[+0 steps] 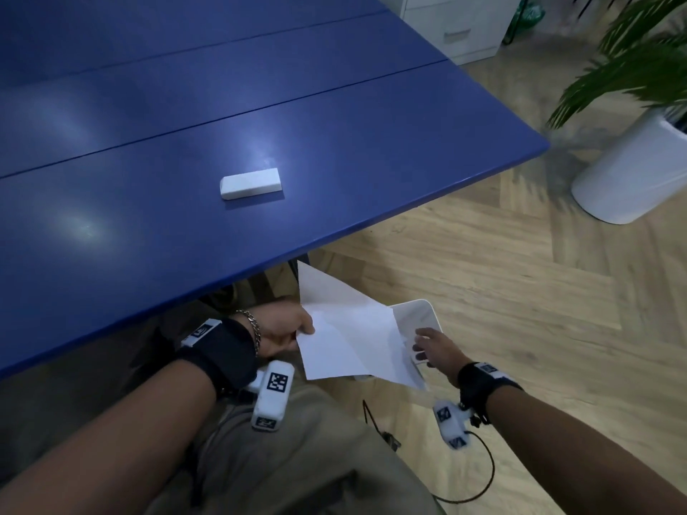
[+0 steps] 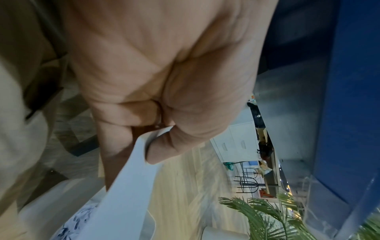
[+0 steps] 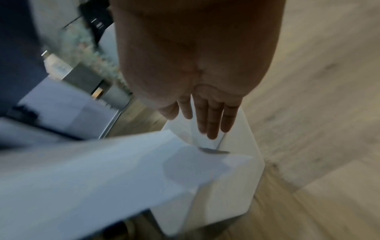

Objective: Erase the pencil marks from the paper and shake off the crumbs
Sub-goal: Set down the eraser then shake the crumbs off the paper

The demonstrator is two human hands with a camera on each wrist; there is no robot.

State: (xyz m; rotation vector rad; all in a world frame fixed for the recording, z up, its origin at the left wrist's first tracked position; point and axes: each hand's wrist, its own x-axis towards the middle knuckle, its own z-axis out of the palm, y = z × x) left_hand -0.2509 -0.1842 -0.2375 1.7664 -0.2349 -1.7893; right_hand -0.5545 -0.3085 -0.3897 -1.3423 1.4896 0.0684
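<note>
The white sheet of paper (image 1: pixel 349 336) hangs bent below the table edge, over a white bin (image 1: pixel 420 314) on the floor. My left hand (image 1: pixel 286 330) pinches the paper's left edge between thumb and fingers; the left wrist view shows the thumb (image 2: pixel 164 149) pressed on the paper (image 2: pixel 127 186). My right hand (image 1: pixel 431 347) is at the paper's right edge with straight fingers (image 3: pixel 213 120) over the bin (image 3: pixel 236 186), holding nothing. The paper (image 3: pixel 92 175) is blurred in the right wrist view. A white eraser (image 1: pixel 250 184) lies on the blue table (image 1: pixel 148 180).
A white pot (image 1: pixel 632 169) with a green palm stands on the wooden floor (image 1: pixel 520 310) to the right. A white drawer cabinet (image 1: pixel 457 24) is at the back. My legs are under the table edge, and a black cable (image 1: pixel 483 473) hangs from my right wrist.
</note>
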